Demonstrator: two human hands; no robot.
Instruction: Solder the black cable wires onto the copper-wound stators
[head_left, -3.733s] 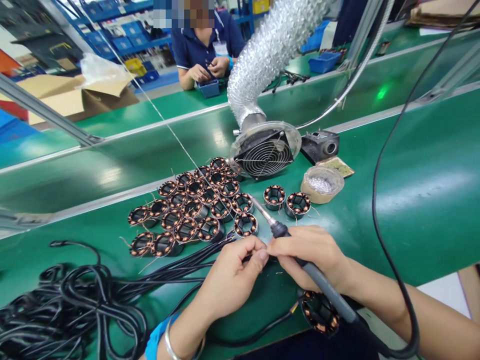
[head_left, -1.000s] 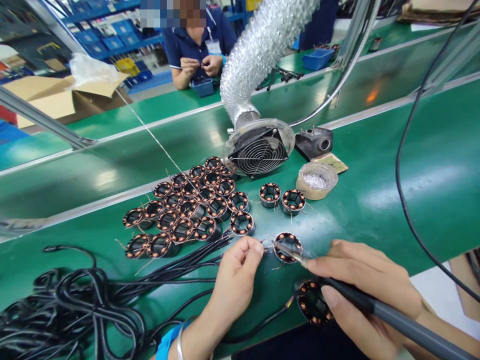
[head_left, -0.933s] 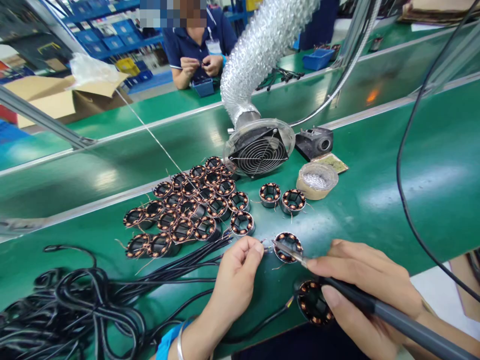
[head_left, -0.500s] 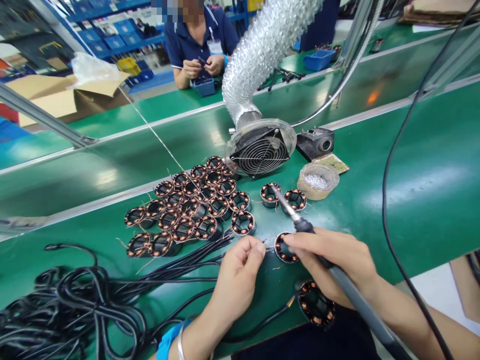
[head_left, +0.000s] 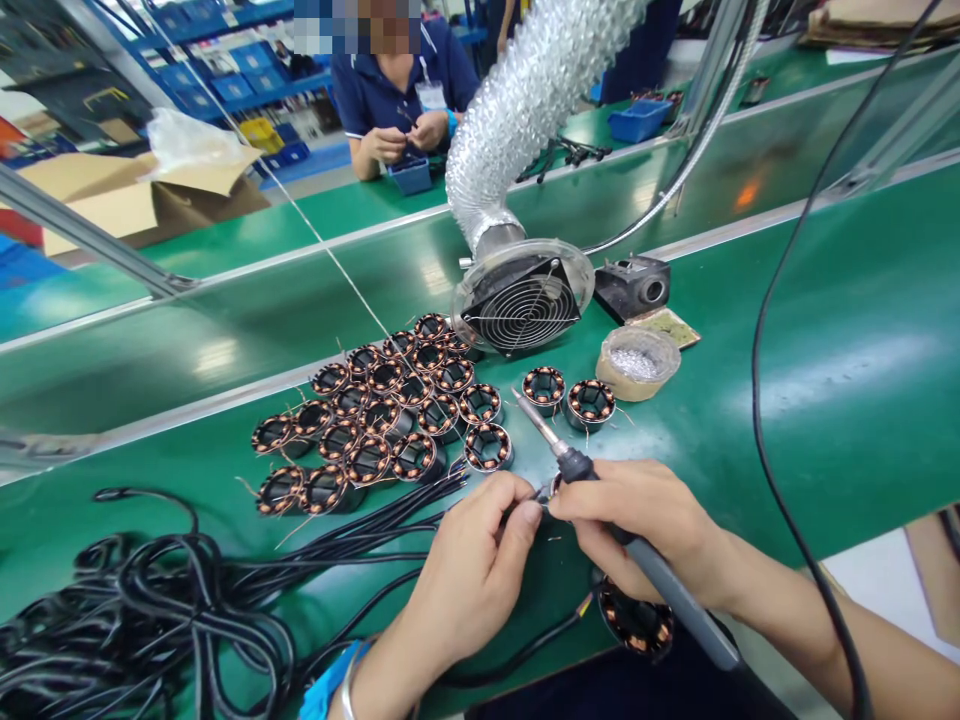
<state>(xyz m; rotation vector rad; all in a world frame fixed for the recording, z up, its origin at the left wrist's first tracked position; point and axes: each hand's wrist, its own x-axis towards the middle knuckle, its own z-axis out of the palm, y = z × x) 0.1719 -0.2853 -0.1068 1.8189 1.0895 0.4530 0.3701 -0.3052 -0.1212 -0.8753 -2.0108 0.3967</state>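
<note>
My right hand (head_left: 637, 525) is closed around a soldering iron (head_left: 574, 465), its metal tip slanting up and left above the bench. My left hand (head_left: 480, 555) pinches a thin wire (head_left: 538, 494) between thumb and forefinger, right beside my right fingertips. Mostly hidden behind the right fingers is a copper-wound motor stator (head_left: 556, 485). Below my right hand sits another stator (head_left: 637, 622), partly covered, with a black cable (head_left: 551, 632) whose coloured leads end by it. Two more stators (head_left: 544, 388) stand beyond the iron's tip.
Several stators (head_left: 416, 455) stand grouped at left centre, with a heap of black cables (head_left: 187, 600) nearer. A fume extractor fan (head_left: 525, 305) hangs over the bench by an iron holder (head_left: 637, 285) and a round tub (head_left: 637, 365). A co-worker (head_left: 405, 100) sits opposite.
The soldering iron's tip has swung left, away from the two far stators. My right fingers have come closer to my left fingertips and now cover most of the stator between them.
</note>
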